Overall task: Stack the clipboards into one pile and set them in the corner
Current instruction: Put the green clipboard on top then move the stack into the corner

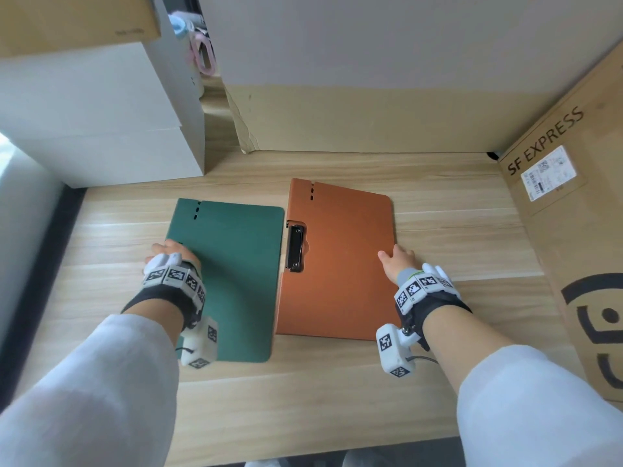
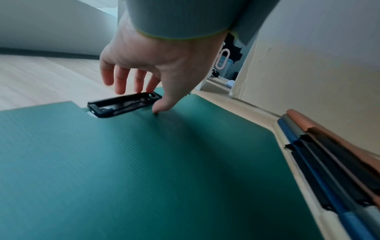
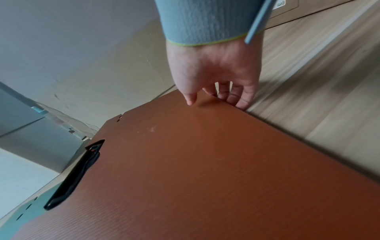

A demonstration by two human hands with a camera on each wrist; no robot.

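Green board point(image 1: 232, 278) and orange pile point(image 1: 337, 264) lie edge to edge mid-table point(image 1: 455, 237), clips point(image 1: 295, 248) turned to 9 o'clock. My left hand point(image 2: 152, 63) sets thumb on the green face, fingers curling over its clip point(image 2: 123, 104). My right hand point(image 3: 216, 71) pinches the orange pile's 3 o'clock edge, thumb on top, fingers hooked below, which I judge a lifting grip. The carton point(image 1: 580, 230) at 3 o'clock reads "SF EXPRESS".
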